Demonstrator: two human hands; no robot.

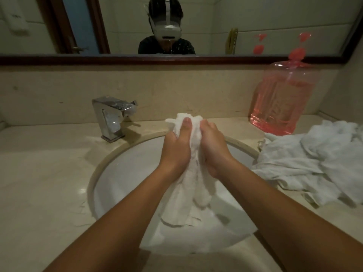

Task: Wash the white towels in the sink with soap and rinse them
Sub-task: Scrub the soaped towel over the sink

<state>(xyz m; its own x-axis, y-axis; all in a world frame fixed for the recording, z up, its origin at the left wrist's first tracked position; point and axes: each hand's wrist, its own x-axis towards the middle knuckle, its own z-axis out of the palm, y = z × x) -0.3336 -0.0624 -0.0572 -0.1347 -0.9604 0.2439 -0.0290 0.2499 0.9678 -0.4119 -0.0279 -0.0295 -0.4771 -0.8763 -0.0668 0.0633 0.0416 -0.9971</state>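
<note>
Over the sink, the left hand and right hand clench a towel between them, its tail hanging into the basin. It looks limp, sodden, heavy; best gripped bunched.

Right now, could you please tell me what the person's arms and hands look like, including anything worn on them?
Both forearms are bare as far as the frame shows: no sleeves, gloves or watch are visible. The left hand and right hand carry no visible rings or bracelets. The left thumbnail looks short and unpainted. The hands appear wet, though the dim light makes that uncertain.
</note>
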